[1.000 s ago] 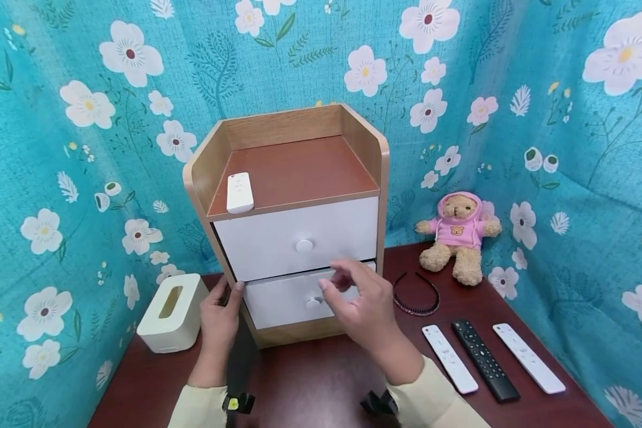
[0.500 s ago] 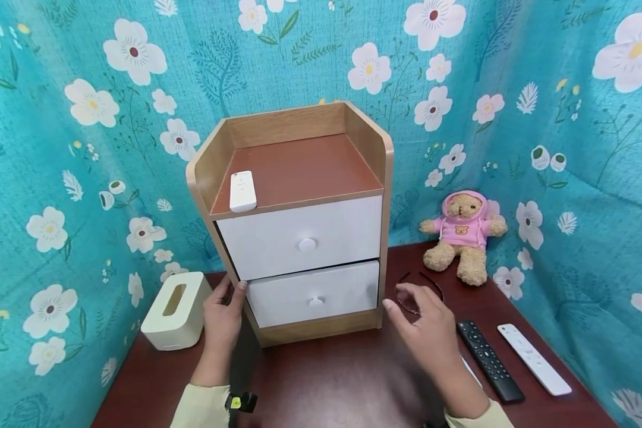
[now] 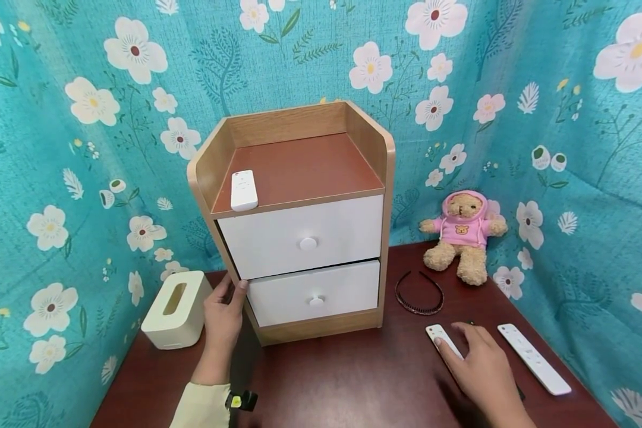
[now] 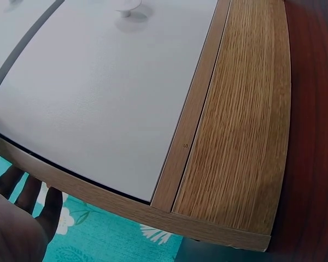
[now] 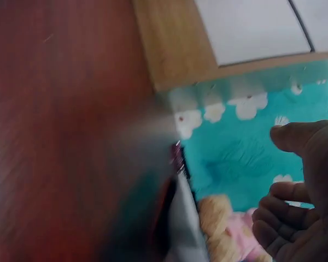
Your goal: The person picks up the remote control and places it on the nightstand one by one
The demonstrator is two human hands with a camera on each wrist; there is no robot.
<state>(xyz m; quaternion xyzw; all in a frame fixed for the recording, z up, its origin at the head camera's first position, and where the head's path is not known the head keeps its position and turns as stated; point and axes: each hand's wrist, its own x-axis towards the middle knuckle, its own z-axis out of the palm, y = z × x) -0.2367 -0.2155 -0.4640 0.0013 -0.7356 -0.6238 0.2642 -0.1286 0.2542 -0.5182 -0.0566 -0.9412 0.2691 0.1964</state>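
My left hand [image 3: 223, 315] is braced at the left edge of a small wooden cabinet [image 3: 321, 324], thumb at the front edge and fingers along the outer side. In the left wrist view those fingers [image 4: 28, 194] show past the side panel. The cabinet's lower drawer [image 3: 289, 300] and upper drawer [image 3: 267, 244] are both pushed in. Over the remotes at the right, my right hand [image 3: 484, 362] has its thumb and fingers spread apart. Its thumb overlaps a white remote control [image 3: 440, 336]; a black remote is mostly hidden under the hand. The right wrist view shows nothing between thumb and fingers.
Another white remote [image 3: 535, 359] lies farther right, and one more white remote [image 3: 244, 190] is on the cabinet top. A headband [image 3: 419, 310] and a teddy bear [image 3: 462, 235] sit behind the right hand. At left stands a cream tissue box [image 3: 173, 312].
My right hand has moved from in front of the lower drawer, rightward past the headband, down to the remotes. The lower drawer now appears pushed further in. My left hand stays at the cabinet's edge.
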